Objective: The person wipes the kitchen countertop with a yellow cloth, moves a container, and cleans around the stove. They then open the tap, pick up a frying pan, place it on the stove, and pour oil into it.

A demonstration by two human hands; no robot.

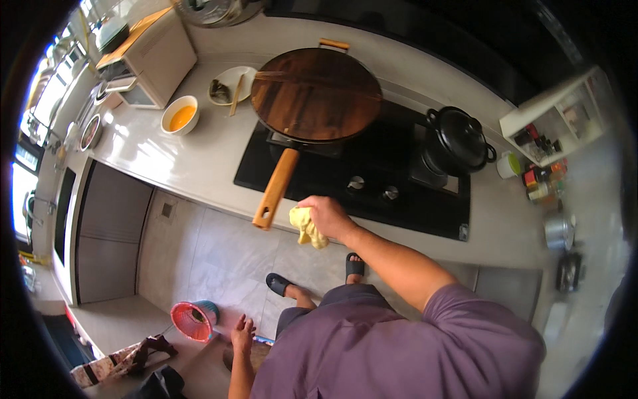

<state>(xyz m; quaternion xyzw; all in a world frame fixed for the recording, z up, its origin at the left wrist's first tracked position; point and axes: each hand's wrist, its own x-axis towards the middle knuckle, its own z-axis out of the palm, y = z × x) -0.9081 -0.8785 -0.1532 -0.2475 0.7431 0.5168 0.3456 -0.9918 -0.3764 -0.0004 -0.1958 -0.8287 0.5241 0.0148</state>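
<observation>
My right hand (pixel 327 215) grips a crumpled yellow cloth (pixel 308 229) in front of the counter's edge, just right of the wooden handle (pixel 276 189) of a wok. A dark round wooden lid (pixel 316 95) covers the wok, which sits over the left part of the black glass cooktop (pixel 319 172). Low at my left side, my left hand (pixel 243 333) hangs with its fingers apart and nothing in it. The nearest thing to it is a red plastic basket (pixel 192 320).
Left of the wok stand a bowl of beaten egg (pixel 182 117) and a plate (pixel 244 80) with dark food and chopsticks (pixel 237 96). A lidded black pot (pixel 458 139) is on the right burner. Bottles (pixel 541 182) crowd the right corner; a white oven (pixel 154 55) stands back left.
</observation>
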